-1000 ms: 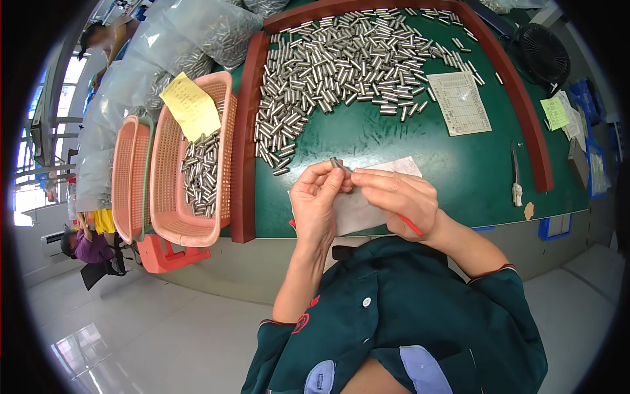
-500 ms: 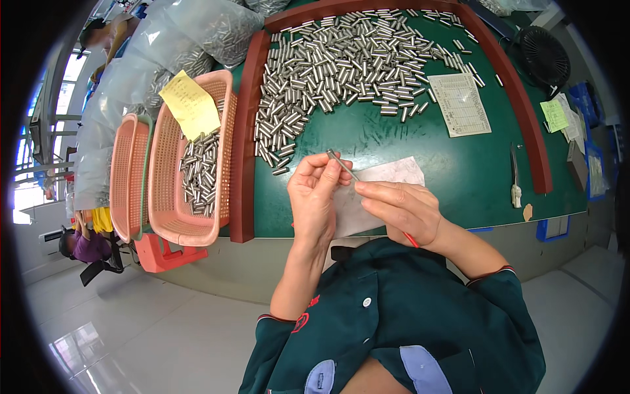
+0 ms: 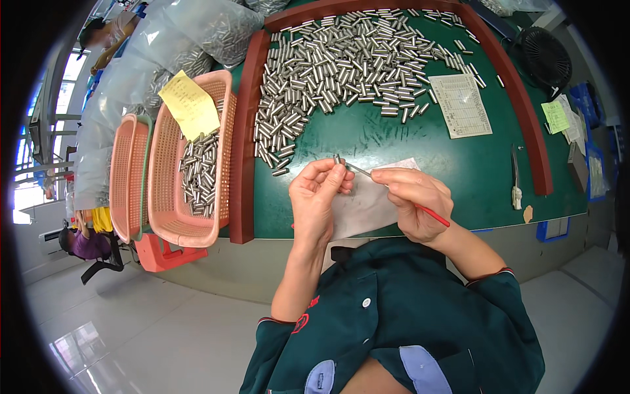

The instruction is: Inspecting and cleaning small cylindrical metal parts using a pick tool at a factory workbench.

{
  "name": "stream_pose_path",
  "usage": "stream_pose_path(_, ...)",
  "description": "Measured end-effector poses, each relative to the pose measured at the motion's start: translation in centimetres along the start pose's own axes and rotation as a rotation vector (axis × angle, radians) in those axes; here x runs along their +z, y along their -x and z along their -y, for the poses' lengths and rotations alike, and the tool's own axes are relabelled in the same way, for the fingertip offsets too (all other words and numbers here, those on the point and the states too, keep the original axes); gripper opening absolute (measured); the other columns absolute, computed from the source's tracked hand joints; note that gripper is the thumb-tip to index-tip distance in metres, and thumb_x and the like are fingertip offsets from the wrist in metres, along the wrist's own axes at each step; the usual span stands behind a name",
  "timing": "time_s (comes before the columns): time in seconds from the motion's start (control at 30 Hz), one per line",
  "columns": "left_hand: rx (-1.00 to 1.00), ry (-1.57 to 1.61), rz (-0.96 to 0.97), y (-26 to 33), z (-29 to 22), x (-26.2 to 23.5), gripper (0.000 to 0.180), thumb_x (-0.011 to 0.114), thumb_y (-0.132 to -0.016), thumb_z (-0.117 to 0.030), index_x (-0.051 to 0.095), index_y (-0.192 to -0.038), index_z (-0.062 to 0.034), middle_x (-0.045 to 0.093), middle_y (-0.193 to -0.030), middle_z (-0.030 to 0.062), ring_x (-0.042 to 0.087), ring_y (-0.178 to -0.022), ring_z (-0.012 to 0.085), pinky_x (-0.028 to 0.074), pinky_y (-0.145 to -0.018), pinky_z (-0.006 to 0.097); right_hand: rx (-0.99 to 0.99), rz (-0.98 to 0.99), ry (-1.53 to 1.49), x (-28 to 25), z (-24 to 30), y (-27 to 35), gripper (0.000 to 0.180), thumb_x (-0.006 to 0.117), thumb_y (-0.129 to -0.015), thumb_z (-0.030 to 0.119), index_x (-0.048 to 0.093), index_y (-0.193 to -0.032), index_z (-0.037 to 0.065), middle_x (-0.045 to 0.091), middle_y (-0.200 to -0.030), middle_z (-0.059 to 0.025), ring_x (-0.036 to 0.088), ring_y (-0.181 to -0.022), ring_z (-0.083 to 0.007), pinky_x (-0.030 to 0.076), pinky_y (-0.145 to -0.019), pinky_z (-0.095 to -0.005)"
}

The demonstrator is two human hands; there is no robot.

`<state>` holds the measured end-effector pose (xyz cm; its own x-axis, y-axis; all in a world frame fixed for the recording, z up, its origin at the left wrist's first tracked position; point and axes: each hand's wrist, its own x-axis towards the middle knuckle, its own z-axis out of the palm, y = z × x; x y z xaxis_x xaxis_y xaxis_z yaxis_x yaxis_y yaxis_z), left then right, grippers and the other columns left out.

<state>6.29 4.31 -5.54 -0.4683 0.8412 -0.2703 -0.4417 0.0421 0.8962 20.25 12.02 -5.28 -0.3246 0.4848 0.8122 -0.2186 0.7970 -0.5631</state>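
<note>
Pinching metal pin [image 3: 337, 159] upright, left hand [image 3: 316, 197]; right hand [image 3: 413, 200] holds probe [image 3: 367, 173].

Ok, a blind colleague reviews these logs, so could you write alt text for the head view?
Seen from above, a person's left hand pinches a small metal cylinder while the right hand holds a thin red-handled tool up to it, over a white sheet on a green table. Many similar cylinders are heaped beyond, and more lie in a pink basket on the left.
</note>
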Motion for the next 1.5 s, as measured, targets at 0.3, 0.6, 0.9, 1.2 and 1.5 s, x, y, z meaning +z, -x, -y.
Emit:
stream_pose_path(0.3,-0.005,-0.009,-0.012,0.0,0.0,0.1,0.012,0.061,-0.081,-0.003,0.059,-0.091,0.0037,0.062,-0.077,0.0109,0.056,-0.064,0.0117,0.045,-0.059,0.023,0.005,-0.015,-0.008,0.2,-0.2,0.1,0.015,0.061,-0.078,0.0,0.052,-0.09,0.0,0.064,-0.085,-0.0157,0.065,-0.071,-0.0266,0.053,-0.057,-0.0299)
stream_pose_path(0.6,0.078,-0.044,0.003,0.1,0.5,0.3,0.012,0.06,-0.08,0.001,0.059,-0.091,0.0042,0.063,-0.078,0.0104,0.057,-0.066,0.0109,0.046,-0.061,0.022,0.002,0.005,0.005,0.0,-0.2,0.0,0.018,0.064,-0.075,-0.001,0.053,-0.089,0.0,0.064,-0.083,-0.0161,0.065,-0.07,-0.0263,0.052,-0.055,-0.0289)
stream_pose_path(0.9,0.118,-0.047,-0.051,0.3,0.6,0.3,0.014,0.061,-0.078,0.004,0.059,-0.092,0.005,0.063,-0.08,0.0098,0.059,-0.07,0.0111,0.047,-0.065,0.022,-0.058,0.061,0.028,-0.9,0.8,-0.2,0.016,0.056,-0.081,0.002,0.049,-0.095,0.001,0.063,-0.085,-0.0174,0.065,-0.073,-0.0285,0.053,-0.058,-0.0311)
stream_pose_path(1.2,0.395,-0.383,-0.088,0.5,1.8,0.3,0.014,0.064,-0.074,0.006,0.061,-0.088,0.0049,0.06,-0.085,0.0067,0.057,-0.075,0.0104,0.047,-0.07,0.022,0.014,-0.052,-0.037,-1.0,0.1,0.3,0.008,0.056,-0.082,0.001,0.051,-0.088,0.001,0.064,-0.081,-0.0151,0.064,-0.07,-0.0261,0.052,-0.058,-0.0306)
stream_pose_path(1.5,0.466,-0.453,-0.087,0.3,1.9,0.4,0.015,0.066,-0.071,0.006,0.061,-0.085,0.0044,0.06,-0.082,0.0071,0.055,-0.072,0.0107,0.046,-0.067,0.022,0.02,0.063,0.007,-1.5,0.2,0.1,0.013,0.048,-0.085,-0.002,0.044,-0.097,0.001,0.062,-0.081,-0.0173,0.064,-0.07,-0.0289,0.053,-0.062,-0.0347)
